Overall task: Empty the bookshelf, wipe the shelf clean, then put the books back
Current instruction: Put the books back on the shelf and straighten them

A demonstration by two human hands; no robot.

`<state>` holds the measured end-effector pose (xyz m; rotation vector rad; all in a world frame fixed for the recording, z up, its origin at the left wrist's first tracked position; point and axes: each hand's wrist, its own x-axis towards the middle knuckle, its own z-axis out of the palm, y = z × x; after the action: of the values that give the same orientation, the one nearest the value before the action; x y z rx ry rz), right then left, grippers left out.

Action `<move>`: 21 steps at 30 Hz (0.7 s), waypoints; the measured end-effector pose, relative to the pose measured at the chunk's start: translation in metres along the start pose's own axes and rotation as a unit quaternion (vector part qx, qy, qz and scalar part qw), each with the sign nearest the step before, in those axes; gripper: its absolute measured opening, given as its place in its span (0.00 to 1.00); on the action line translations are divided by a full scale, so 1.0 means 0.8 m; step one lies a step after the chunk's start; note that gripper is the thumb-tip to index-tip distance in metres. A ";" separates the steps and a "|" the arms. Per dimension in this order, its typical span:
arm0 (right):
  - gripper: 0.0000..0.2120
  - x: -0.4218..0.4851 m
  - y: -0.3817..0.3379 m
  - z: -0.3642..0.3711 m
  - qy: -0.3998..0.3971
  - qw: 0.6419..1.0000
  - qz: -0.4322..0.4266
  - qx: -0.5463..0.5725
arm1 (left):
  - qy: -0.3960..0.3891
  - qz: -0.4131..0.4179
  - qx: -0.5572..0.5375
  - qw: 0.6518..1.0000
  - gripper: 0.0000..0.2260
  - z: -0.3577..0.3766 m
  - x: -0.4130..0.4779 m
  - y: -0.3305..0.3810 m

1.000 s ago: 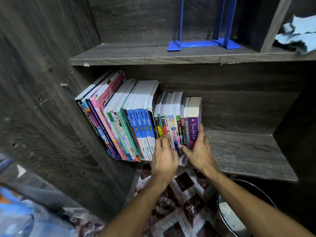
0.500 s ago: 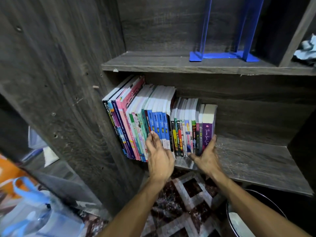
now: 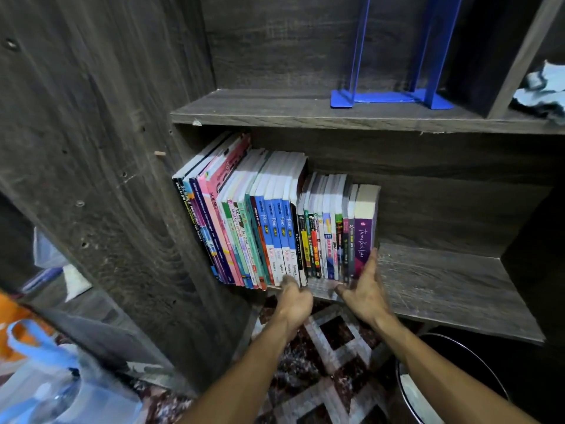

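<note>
Big dark grey wood-grain bookshelf unit (image 3: 101, 185) fills most of the view, w/ a lower shelf board (image 3: 443, 289) and an upper shelf board (image 3: 275, 110) above it. Floor below is a maroon-and-white patterned tile floor (image 3: 330, 362).

Row of colourful paperback books (image 3: 275, 228) stands on the lower shelf, packed against the left wall and leaning left a bit, spines out. Right half of that shelf is bare wood. Last book on the right end is a purple-spined book w/ white script lettering (image 3: 365, 237).

Blue metal bookend frame (image 3: 391, 97) sits on the upper shelf, and a crumpled light blue cloth (image 3: 544, 90) is in the next compartment to the right.

Bottom right there's a round dark bin w/ a shiny rim (image 3: 452, 390). Bottom left, blurry clear plastic bag w/ blue handles (image 3: 46, 387), can't tell what's in it.

Right hand (image 3: 363, 289) is spread wide, fingers flat against the outer side of the purple book, thumb at the shelf edge under the spines. Left hand (image 3: 295, 301) is at the shelf's front edge, fingertips touching the bottom of the blue spines; blurry, can't tell if it's gripping anything.
</note>
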<state>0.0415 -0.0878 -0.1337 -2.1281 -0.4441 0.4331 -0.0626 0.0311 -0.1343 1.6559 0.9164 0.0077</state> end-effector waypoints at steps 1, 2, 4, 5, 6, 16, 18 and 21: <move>0.62 0.001 0.002 0.001 -0.002 1.000 -0.002 -0.005 | -0.012 -0.009 -0.017 1.000 0.38 0.005 0.017 -0.009; 0.62 0.002 0.005 0.002 0.002 1.000 -0.008 -0.010 | -0.025 -0.014 -0.031 0.999 0.41 0.011 0.035 -0.020; 0.62 0.004 0.008 0.003 0.003 1.000 -0.008 -0.013 | -0.038 -0.013 -0.054 0.998 0.43 0.017 0.051 -0.034; 0.62 0.003 0.008 0.002 -0.001 1.000 -0.005 -0.012 | -0.038 -0.003 -0.050 0.998 0.41 0.016 0.039 -0.029; 0.62 0.002 0.008 0.002 0.000 1.000 -0.005 -0.008 | -0.021 0.014 -0.043 0.999 0.39 0.012 0.015 -0.016; 0.61 0.010 0.028 -0.001 -0.001 1.000 -0.008 0.008 | 0.077 0.054 0.133 0.987 0.30 0.015 -0.028 0.007; 0.57 0.006 0.026 -0.007 0.006 1.000 -0.014 0.006 | 0.112 0.059 0.145 0.981 0.23 0.016 -0.033 0.012; 0.49 -0.004 0.015 -0.019 0.032 0.999 -0.029 -0.024 | 0.138 0.142 0.121 0.973 0.15 0.028 -0.043 0.031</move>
<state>0.0477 -0.1060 -0.1351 -2.1631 -0.4826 0.3234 -0.0623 -0.0072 -0.1052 2.0389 0.9047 0.3405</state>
